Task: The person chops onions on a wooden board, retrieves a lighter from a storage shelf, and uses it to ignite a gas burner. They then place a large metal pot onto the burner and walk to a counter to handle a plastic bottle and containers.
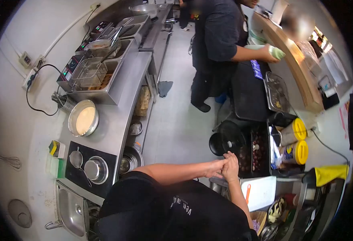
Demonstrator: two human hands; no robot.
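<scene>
The person wearing the camera is bringing both hands together at the near edge of a dark tray (253,154) packed with small round brown and reddish pieces. The left hand (215,168) is reaching in from the lower left on an outstretched forearm, and the right hand (230,166) is rising from below to meet it; the two are touching, fingers curled in against each other.

The main risk looks like a spill. The hands are working right at the tray's rim, just beside a black ladle-like bowl (220,143) hanging over the open floor, so a careless nudge could probably knock pieces or the bowl off the counter. A co-worker (218,44) is standing in the narrow aisle ahead, well apart for now, with a gloved hand (276,52) on the wooden counter (a step backwards in so tight a passage might cause a bump). Two yellow-lidded containers (298,140) are lying on their sides just beyond the tray and could roll if it is jolted.

As for the grip, both hands are closing narrowly, fingers bunched, but whether anything small is being pinched between them cannot be told, since the clasp is hiding it and the view is too coarse. On the steel bench (116,116) across the aisle, a fryer basket (89,72) and a round pan (83,117) are sitting untouched.
</scene>
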